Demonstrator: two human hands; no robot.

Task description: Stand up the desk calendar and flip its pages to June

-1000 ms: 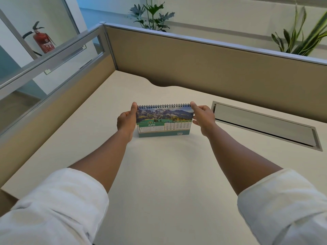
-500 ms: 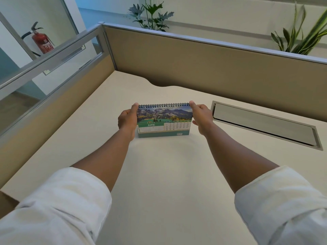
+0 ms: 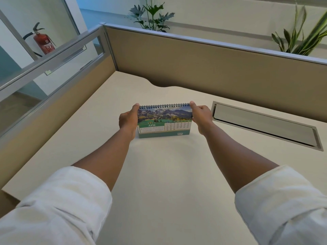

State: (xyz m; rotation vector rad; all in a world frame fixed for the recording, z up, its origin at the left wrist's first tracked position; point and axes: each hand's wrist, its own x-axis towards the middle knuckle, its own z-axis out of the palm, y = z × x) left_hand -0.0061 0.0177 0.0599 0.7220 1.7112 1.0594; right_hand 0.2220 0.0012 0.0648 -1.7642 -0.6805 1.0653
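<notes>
On the desk [image 3: 159, 174], calendar [image 3: 164, 122] upright, showing June — your left hand [image 3: 128, 119] and right hand [image 3: 201, 115] grip its sides.

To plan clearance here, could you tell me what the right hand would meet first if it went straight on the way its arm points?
Probably the partition wall behind the desk; the right hand points away past the desk calendar edge, though depth is unclear.

Two bare forearms, white sleeves [image 3: 58, 207] rolled up near the elbows, creased fabric, bare hands [image 3: 127, 119]
</notes>
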